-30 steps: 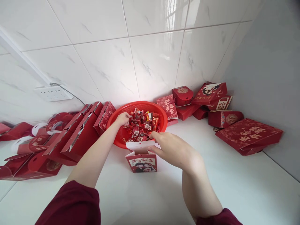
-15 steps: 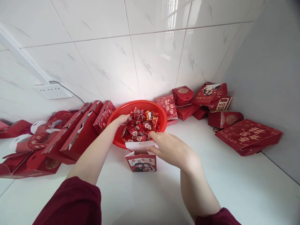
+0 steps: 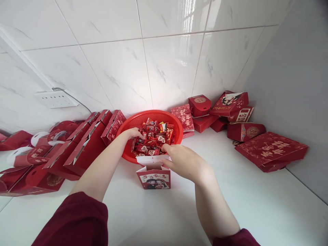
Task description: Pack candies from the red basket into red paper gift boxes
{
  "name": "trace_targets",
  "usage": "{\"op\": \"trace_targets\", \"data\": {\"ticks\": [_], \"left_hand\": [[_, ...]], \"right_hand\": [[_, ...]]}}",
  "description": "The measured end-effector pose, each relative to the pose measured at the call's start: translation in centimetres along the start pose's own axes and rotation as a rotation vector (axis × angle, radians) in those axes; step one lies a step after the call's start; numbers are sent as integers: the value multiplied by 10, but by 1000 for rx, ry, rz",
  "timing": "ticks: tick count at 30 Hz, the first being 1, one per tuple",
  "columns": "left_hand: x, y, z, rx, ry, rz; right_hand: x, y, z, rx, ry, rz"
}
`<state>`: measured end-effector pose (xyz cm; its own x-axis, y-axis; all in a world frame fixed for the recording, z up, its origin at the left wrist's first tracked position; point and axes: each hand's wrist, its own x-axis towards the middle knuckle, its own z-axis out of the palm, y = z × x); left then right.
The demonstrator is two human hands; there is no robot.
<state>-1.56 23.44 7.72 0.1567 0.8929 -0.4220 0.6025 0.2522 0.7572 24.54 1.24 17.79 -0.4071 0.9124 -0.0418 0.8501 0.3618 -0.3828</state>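
Note:
A red plastic basket [image 3: 179,120] holds many wrapped candies [image 3: 153,136], mostly red. My left hand [image 3: 132,134] reaches over its left rim, fingers stretched out onto the candies; the fingertips are partly hidden, and I see nothing held. In front of the basket stands a small red gift box [image 3: 153,180] with a printed couple, its top open and a white flap raised at the back. My right hand [image 3: 184,160] is at the box's back right corner, thumb in front of the flap and fingers behind it, close to the candies.
Several red gift boxes [image 3: 84,150] stand in rows at the left, some with white handles. More red boxes [image 3: 271,150] lie along the wall and at the right. A socket panel [image 3: 56,99] with a cable is on the tiled wall. Everything rests on a white countertop [image 3: 164,218].
My left hand has dipped a little further down and right into the candies, shifting some of them. My right hand and the gift box have stayed nearly in place.

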Motion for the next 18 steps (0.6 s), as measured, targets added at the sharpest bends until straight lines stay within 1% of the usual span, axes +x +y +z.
{"op": "trace_targets", "data": {"ticks": [3,5,8,10,11,13,15,16,18], "left_hand": [[-3,1,-2,107,-13,-54],[-8,3,-2,155,-23,-44],[-18,12,-4,194,-20,35],[-30,22,-4,198,21,127],[-39,28,-4,193,62,184],[-63,39,0,173,181,308],[-96,45,7,149,320,419],[-116,46,13,139,366,460],[-157,44,27,136,413,529]], "right_hand": [[1,-2,0,11,-11,-16],[1,-3,1,16,-17,-21],[3,-5,4,31,-18,-24],[3,-6,5,47,-8,-36],[4,-6,6,51,0,-44],[4,-7,6,62,37,-68],[5,-9,4,102,87,-93],[5,-10,3,133,115,-103],[5,-12,0,196,174,-108]]}}
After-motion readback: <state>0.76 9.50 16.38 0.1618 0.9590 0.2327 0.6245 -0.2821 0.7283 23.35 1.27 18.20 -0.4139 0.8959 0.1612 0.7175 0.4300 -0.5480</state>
